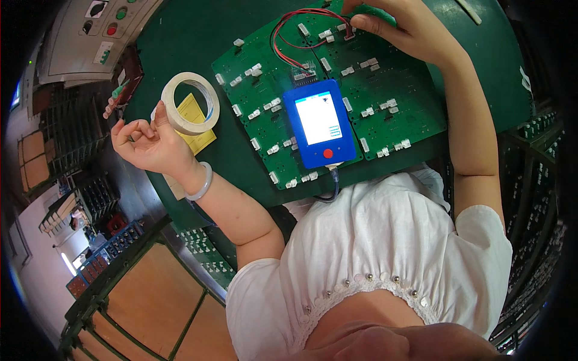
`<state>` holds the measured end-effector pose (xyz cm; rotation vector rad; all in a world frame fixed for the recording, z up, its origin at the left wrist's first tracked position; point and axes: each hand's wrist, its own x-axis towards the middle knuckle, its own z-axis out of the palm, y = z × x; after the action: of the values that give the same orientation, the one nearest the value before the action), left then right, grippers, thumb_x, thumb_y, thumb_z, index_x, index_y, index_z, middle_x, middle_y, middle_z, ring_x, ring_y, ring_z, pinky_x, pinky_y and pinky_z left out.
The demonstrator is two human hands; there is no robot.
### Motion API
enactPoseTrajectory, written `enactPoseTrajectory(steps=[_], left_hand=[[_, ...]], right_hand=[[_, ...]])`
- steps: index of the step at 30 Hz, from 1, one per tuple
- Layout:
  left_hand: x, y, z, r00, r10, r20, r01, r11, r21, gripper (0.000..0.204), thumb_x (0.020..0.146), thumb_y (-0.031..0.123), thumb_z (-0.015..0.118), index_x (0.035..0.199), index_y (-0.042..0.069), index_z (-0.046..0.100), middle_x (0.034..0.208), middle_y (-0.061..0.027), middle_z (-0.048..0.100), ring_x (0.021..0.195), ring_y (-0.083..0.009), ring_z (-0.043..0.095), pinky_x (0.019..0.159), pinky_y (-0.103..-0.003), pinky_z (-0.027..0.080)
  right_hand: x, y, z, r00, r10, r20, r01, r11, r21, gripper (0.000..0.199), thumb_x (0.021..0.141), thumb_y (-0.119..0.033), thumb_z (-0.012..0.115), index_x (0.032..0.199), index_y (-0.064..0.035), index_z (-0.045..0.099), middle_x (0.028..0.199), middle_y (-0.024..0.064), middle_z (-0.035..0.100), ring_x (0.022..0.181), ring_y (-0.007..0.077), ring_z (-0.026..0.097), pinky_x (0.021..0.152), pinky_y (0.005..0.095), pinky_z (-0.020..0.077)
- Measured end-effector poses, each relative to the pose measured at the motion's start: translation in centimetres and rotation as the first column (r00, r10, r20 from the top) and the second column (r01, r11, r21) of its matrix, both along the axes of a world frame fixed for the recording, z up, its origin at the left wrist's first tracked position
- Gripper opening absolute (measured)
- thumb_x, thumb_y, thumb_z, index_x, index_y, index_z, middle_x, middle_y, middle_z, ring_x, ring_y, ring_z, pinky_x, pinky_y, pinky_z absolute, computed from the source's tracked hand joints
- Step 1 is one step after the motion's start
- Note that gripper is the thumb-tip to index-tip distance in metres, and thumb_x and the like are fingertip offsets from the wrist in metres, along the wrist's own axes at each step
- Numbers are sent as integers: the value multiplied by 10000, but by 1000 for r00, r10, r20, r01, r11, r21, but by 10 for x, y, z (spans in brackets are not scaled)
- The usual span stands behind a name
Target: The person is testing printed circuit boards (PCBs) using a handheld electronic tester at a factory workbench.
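Beside a roll of masking tape, my left hand is raised palm up, fingers loosely curled and apart, with nothing in it. My right hand is at the far side of the green circuit boards. Its thumb and finger close on the red and black cable by its plug; the upper frame edge cuts off part of the fingers. The cable's other end joins a small connector board on top of a blue handheld tester. The tester lies on the boards, with a lit screen and a red button.
A yellow paper pad lies partly under the tape on the green table. A dark lead runs from the tester's near end. At the far left stands a control panel with knobs and buttons. Racks flank the table at right.
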<state>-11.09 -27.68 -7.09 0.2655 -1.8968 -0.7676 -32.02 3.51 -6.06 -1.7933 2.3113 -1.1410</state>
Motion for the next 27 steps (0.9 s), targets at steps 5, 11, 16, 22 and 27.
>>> enactPoseTrajectory(steps=[5, 11, 16, 22, 27], left_hand=[[-2, 0, 0, 1000, 21, -1, -21, 998, -51, 445, 668, -106, 755, 941, 57, 444, 1096, -77, 435, 599, -66, 370, 593, -160, 439], [-4, 5, 3, 999, 0, 48, 5, 996, -92, 357, 714, -57, 748, 892, 47, 457, 1134, -102, 426, 574, -61, 419, 612, -180, 445], [-9, 13, 4, 999, -50, -9, 49, 997, -66, 321, 721, -48, 747, 874, 34, 477, 1176, -111, 406, 603, -61, 464, 619, -188, 444], [-7, 10, 3, 999, -44, 7, 44, 995, -90, 295, 737, -56, 728, 905, 24, 499, 1190, -120, 395, 704, -82, 524, 653, -199, 477], [-9, 12, 3, 999, -36, 32, 40, 990, -134, 284, 748, -72, 706, 918, 20, 499, 1187, -126, 392, 875, -143, 582, 736, -243, 524]], right_hand=[[1, 1, 1, 1000, -10, 11, 10, 1000, 6, 201, 850, -195, 622, 889, -6, 565, 841, 143, 549, 806, 330, 548, 702, 391, 442], [7, -1, 12, 998, -16, 60, 13, 999, 41, 200, 840, -184, 633, 895, -3, 566, 853, 143, 553, 818, 321, 554, 712, 385, 446], [7, -2, 11, 998, -21, 57, 17, 998, 68, 183, 818, -144, 648, 900, -3, 564, 871, 140, 557, 830, 313, 559, 724, 383, 452], [8, -2, 11, 997, -18, 78, 12, 998, 67, 169, 812, -110, 644, 912, -3, 560, 883, 139, 558, 836, 311, 562, 731, 382, 458], [8, -3, 11, 996, -23, 84, 15, 996, 89, 171, 813, -109, 644, 919, -3, 561, 890, 139, 561, 840, 314, 564, 736, 382, 459]])
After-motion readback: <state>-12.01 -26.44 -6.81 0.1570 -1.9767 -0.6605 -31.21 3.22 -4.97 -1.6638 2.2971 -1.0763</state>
